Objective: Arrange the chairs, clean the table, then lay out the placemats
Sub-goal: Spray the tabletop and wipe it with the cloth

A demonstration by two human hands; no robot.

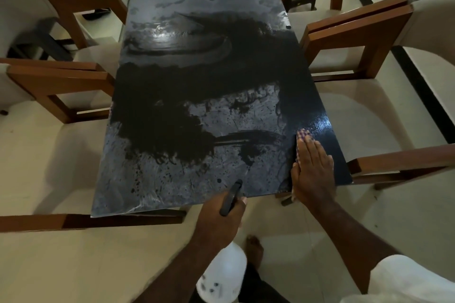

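wear: white short sleeve (406, 280) on right upper arm; both forearms (344, 229) bare | feet: one bare foot (254, 249) showing

The dark bench (197, 81) is long and glossy, smeared with wet streaks and a grey film. Cream-cushioned wooden chairs (357, 39) stand close along both long sides. A checked cloth (304, 136) lies flat by the near right corner. A white spray bottle (224, 275) hangs just off the near edge.
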